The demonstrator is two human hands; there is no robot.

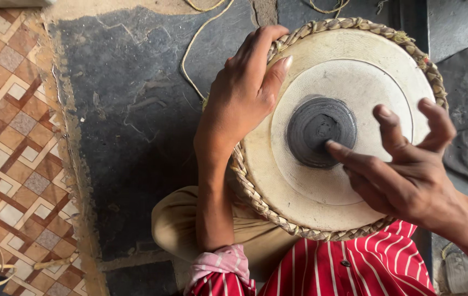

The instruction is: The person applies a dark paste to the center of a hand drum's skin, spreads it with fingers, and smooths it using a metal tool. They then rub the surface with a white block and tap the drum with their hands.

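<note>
Left hand [242, 93] grip clasping drum [305, 181] rim, right hand [409, 170] open — forefinger on dark centre patch [320, 130]

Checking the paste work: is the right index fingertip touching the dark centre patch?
Touching: the head view shows the right hand fingertip resting on the dark patch edge.

A round drum [321, 186] with a pale skin head and a braided rim fills the right of the view, resting against the person's tan-clad knee [190, 225] above a red striped shirt [354, 268]. The left hand [245, 87] clasps the drum's left rim, thumb lying on the skin, while the right hand [404, 164] reaches in from the near right, its forefinger tip touching the dark grey patch [313, 129] at the centre. Dark cracked floor [130, 120] lies to the left, patterned tiles [9, 120] beyond it, and a thin cord [190, 49] trails at the far side.
</note>
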